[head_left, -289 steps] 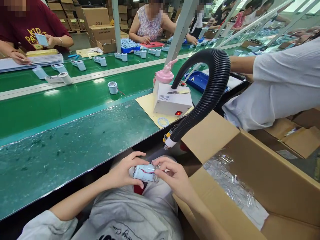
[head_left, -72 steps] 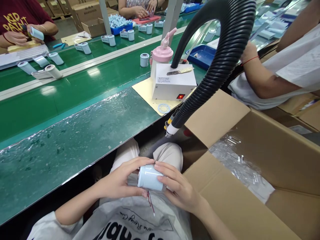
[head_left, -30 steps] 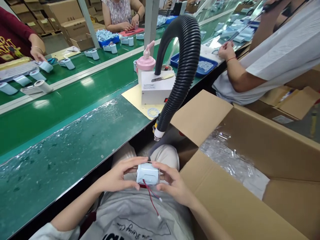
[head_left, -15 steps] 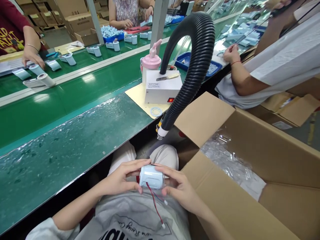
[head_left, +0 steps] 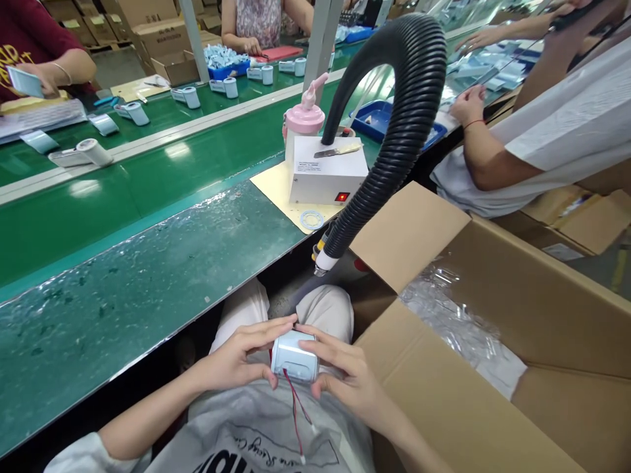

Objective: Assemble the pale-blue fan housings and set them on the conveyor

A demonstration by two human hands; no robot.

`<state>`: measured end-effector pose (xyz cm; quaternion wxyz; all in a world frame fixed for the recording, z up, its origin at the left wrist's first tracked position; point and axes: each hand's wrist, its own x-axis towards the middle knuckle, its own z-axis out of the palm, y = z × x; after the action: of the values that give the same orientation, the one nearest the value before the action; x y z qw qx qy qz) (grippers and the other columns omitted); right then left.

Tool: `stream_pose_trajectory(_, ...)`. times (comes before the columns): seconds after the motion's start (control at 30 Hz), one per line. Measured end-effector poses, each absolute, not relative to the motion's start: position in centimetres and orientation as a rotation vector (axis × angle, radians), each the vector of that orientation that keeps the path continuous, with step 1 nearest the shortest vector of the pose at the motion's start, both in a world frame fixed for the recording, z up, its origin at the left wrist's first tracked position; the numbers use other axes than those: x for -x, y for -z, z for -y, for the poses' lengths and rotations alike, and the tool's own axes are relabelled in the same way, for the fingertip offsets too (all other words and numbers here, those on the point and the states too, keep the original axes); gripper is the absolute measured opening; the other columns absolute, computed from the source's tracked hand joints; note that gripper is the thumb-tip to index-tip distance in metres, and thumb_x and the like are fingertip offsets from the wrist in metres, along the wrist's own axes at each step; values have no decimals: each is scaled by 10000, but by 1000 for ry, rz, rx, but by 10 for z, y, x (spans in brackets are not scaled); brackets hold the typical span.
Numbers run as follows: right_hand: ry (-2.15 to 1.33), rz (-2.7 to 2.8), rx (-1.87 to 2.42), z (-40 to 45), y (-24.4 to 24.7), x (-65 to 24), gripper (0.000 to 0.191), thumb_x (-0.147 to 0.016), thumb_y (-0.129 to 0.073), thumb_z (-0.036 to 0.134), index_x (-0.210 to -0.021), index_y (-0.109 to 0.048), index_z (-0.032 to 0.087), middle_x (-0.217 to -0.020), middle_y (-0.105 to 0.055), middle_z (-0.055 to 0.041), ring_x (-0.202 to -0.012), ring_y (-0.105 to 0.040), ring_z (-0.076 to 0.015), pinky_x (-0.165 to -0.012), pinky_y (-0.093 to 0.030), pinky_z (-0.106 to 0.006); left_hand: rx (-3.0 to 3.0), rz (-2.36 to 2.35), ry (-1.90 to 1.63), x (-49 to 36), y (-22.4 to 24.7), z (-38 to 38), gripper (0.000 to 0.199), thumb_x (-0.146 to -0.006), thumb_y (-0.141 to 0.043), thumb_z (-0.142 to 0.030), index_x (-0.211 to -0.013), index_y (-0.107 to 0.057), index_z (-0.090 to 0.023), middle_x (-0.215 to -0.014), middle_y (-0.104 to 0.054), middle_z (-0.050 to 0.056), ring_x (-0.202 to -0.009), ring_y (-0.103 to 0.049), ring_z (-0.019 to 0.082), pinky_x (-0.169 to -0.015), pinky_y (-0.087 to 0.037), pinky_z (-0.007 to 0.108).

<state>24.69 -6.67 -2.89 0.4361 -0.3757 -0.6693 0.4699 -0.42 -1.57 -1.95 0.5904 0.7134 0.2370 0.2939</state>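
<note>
Between my two hands, just above my lap, is a light blue cylindrical housing [head_left: 296, 358] lying on its side. Red and dark wires [head_left: 296, 407] with small white plugs hang from a hole in its lower edge. My left hand [head_left: 244, 355] grips its left end, thumb below and fingers along the top. My right hand [head_left: 342, 368] closes round the right end, with the fingers over the upper side and the thumb underneath. The far side of the housing is hidden.
A black flexible hose [head_left: 424, 85] arches from a white box [head_left: 328, 177] with a lit red switch, its nozzle hanging before my knees. An open carton [head_left: 428, 387] with clear plastic parts stands at right. Blue-white parts [head_left: 133, 113] line the green conveyor [head_left: 162, 167]. Co-workers sit across and at right.
The housing has turned slightly in my hands and shifted a little left, its wires swinging left. Across the conveyor, a co-worker at left has lifted a blue part.
</note>
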Motion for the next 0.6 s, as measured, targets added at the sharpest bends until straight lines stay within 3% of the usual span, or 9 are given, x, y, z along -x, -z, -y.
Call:
stream_pose_trajectory(0.13,-1054,1650,867,69,27,-242,517,-884,-814,349,-1363,-620,355,-1431,-649,-101,-1301,-634,-288,-1047,-579,-411,-1546,-528,-645,3,13,17,871,-795,-852,-330,-1543,-416,-422,-1615,-465,109,-1474,-465,327,-1197,-411,474)
stream_pose_trajectory(0.27,-994,1688,841,71,16,-242,545,-910,-792,291,-1386,-533,355,-1373,-684,-91,-1328,-614,-274,-1054,-578,-431,-1300,-507,-607,-2,3,22,817,-783,-868,-278,-1505,-486,-316,-1532,-519,161,-1338,-599,317,-1078,-528,418)
stream_pose_trajectory(0.37,-989,1547,963,59,16,-267,507,-872,-819,420,-1315,-596,313,-1324,-693,-110,-1298,-626,-306,-953,-627,-421,-1279,-510,-678,-4,1,25,710,-770,-860,-171,-1403,-559,-289,-1455,-562,148,-1316,-607,308,-1073,-523,422)
stream_pose_trajectory(0.47,-774,1134,1371,29,34,-322,320,-913,-708,503,-1095,-641,248,-1146,-720,-114,-984,-727,-263,-811,-633,-408,-1315,-500,-760,-4,0,28,711,-753,-843,-86,-1367,-563,-309,-1428,-573,136,-1328,-595,309,-1076,-517,424)
stream_pose_trajectory(0.53,-562,834,1742,6,52,-368,468,-808,-636,672,-969,-571,237,-1024,-691,-93,-948,-708,-259,-800,-623,-406,-1347,-480,-786,-3,0,29,726,-750,-833,-58,-1367,-553,-320,-1420,-572,134,-1329,-594,307,-1063,-525,418)
stream_pose_trajectory(0.6,-542,738,1913,-13,70,-410,501,-791,-527,714,-943,-501,238,-1024,-650,-121,-986,-686,-283,-799,-612,-432,-1379,-462,-792,-2,-1,31,731,-754,-826,-52,-1370,-542,-323,-1422,-566,138,-1332,-590,307,-1045,-536,412)
